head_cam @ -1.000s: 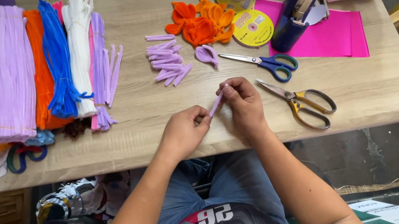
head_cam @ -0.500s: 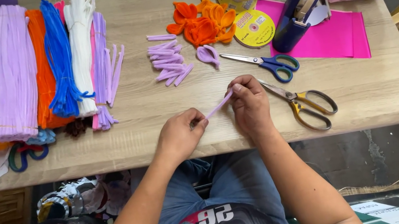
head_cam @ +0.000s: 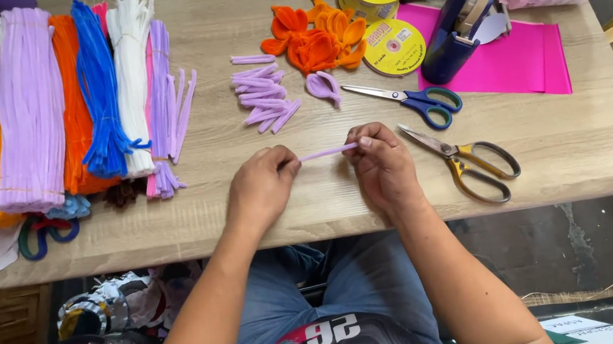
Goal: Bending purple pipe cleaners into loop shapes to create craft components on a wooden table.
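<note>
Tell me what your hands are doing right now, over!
Left hand and right hand pinch the ends of one short lilac pipe cleaner, held level. Gold-handled scissors lie beside the right hand. Nothing in the way.

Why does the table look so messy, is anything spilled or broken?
Nothing looks spilled or broken. The left hand and right hand hold a short lilac pipe cleaner straight between them. The only untidy bit: some scissors lie half hidden under the pipe cleaner bundles.
</note>
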